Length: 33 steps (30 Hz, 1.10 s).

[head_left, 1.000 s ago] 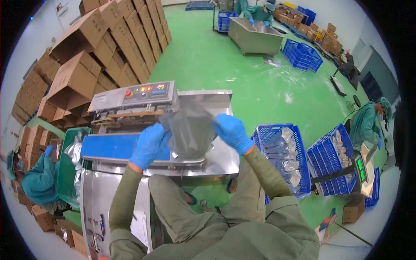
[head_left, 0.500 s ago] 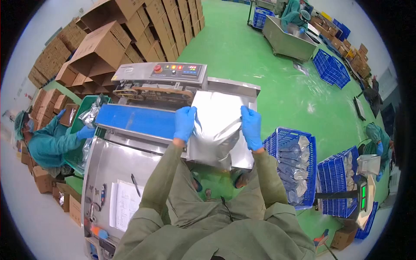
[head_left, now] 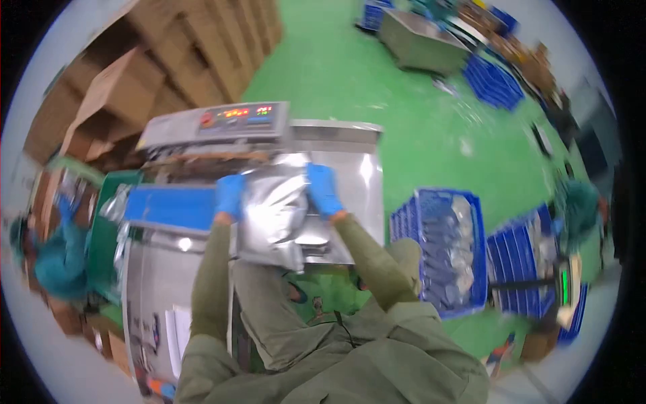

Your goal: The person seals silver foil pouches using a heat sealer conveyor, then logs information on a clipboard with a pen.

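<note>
Fingers of left hand [head_left: 229, 194] and right hand [head_left: 323, 189] grip the silver pouch [head_left: 270, 210] by its sides; uneven tension could crease it.

From my end I count two hands [head_left: 229, 194], one bag [head_left: 269, 209], one machine [head_left: 215, 128] with one belt [head_left: 171, 207], one tub [head_left: 101, 259] at nine o'clock, two filled crates [head_left: 404, 225] at four, one trough [head_left: 417, 50] at one, and one co-worker [head_left: 64, 262] apiece at nine and three; the ten o'clock cartons [head_left: 124, 87] blur beyond my counting.
</note>
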### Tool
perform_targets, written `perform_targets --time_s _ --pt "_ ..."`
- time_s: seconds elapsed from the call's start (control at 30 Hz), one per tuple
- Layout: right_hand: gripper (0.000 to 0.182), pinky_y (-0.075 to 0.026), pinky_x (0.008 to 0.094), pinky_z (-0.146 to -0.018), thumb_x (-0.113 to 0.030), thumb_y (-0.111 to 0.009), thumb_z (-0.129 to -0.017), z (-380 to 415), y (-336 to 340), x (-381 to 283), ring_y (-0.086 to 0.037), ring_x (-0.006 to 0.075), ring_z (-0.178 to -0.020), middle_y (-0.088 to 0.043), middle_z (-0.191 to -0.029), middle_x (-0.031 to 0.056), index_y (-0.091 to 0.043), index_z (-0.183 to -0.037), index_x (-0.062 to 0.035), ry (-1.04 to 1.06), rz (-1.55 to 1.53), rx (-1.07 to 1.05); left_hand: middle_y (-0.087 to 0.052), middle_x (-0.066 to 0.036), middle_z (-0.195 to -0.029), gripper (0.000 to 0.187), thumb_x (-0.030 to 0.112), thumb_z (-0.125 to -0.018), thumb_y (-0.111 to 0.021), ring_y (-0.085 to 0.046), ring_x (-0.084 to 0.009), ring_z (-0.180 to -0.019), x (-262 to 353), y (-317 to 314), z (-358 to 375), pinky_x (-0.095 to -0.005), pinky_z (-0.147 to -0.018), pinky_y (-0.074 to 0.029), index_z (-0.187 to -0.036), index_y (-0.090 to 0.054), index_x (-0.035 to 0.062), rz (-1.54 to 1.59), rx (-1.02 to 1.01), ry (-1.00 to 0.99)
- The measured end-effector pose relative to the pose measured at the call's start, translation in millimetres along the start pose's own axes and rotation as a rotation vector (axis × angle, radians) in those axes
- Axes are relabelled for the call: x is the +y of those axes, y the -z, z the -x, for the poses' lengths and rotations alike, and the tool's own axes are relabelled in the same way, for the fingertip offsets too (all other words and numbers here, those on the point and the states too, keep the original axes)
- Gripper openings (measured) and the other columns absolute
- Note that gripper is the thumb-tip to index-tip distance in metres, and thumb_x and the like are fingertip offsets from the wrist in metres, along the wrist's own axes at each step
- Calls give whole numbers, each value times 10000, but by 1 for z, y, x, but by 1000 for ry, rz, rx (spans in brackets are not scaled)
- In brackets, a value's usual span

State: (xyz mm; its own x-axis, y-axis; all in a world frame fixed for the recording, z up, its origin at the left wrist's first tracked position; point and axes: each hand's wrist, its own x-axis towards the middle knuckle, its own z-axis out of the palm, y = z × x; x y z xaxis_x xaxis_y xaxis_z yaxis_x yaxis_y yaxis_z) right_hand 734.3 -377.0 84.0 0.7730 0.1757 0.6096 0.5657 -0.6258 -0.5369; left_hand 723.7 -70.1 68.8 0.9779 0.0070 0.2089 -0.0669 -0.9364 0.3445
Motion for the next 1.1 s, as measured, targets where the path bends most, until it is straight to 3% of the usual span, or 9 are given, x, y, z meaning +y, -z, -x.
perform_targets --time_s 0.13,0.23,0.3,0.47,0.57,0.63,0.73,0.93,1.1 --pt "153 -446 496 -623 -151 -557 -832 -20 -24 -18 -598 377 -692 -615 -741 218 -625 -762 -33 -120 -158 -104 -522 53 -710 224 266 -929 -627 -428 -102 -630 -57 27 -4 -322 -575 -381 -815 -683 80 740 -72 540" --pt "306 -549 407 -637 -206 -502 -947 -49 83 -39 -693 244 -670 -678 -714 163 -652 -846 41 -802 -1017 -473 -662 -65 -1175 389 284 -1009 -506 -625 -157 -1031 5 82 30 -328 -926 -499 -1273 -624 23 1152 -201 481" --pt "285 -555 362 -597 -206 -544 -937 -29 125 13 -662 218 -572 -679 -674 127 -652 -813 27 -766 -1044 -277 -663 -74 -1162 383 283 -1006 -517 -627 -167 -1021 -3 92 52 -333 -917 -503 -1261 -627 20 949 -111 428" --pt "124 -499 385 -631 -103 -637 -820 122 247 308 -634 243 -677 -680 -766 114 -701 -887 -20 -808 -95 422 -667 -95 -1129 369 282 -999 -545 -632 -195 -993 19 92 130 -346 -893 -512 -1232 -635 11 63 256 311" --pt "152 -497 508 -758 -150 -608 -787 264 298 467 -632 407 -860 -664 -908 231 -655 -854 -22 -934 763 351 -669 -108 -1109 361 281 -994 -561 -635 -211 -977 50 87 150 -353 -879 -517 -1214 -640 6 -104 309 327" --pt "142 -487 515 -753 -173 -619 -784 336 308 539 -618 416 -863 -665 -870 233 -633 -807 -34 -393 1067 379 -671 -116 -1096 357 281 -991 -572 -637 -222 -966 59 86 163 -358 -869 -521 -1202 -644 2 -168 329 323" --pt "164 -486 519 -706 -196 -628 -787 352 309 533 -635 408 -802 -650 -788 236 -642 -760 -35 -851 779 -60 -673 -129 -1076 350 280 -986 -589 -640 -239 -950 71 86 178 -366 -855 -526 -1184 -649 -3 -217 364 313" --pt "291 -494 547 -676 -238 -572 -853 237 349 504 -633 437 -681 -652 -742 241 -669 -701 -9 -765 715 212 -678 -154 -1037 340 278 -977 -622 -646 -272 -917 71 78 220 -381 -827 -538 -1149 -659 -13 -243 482 287" --pt "262 -534 497 -792 -261 -612 -824 213 406 454 -665 437 -871 -674 -877 256 -699 -819 -14 -889 733 -122 -682 -175 -1004 335 277 -969 -650 -651 -299 -890 61 88 253 -393 -803 -547 -1119 -667 -22 -238 580 172"
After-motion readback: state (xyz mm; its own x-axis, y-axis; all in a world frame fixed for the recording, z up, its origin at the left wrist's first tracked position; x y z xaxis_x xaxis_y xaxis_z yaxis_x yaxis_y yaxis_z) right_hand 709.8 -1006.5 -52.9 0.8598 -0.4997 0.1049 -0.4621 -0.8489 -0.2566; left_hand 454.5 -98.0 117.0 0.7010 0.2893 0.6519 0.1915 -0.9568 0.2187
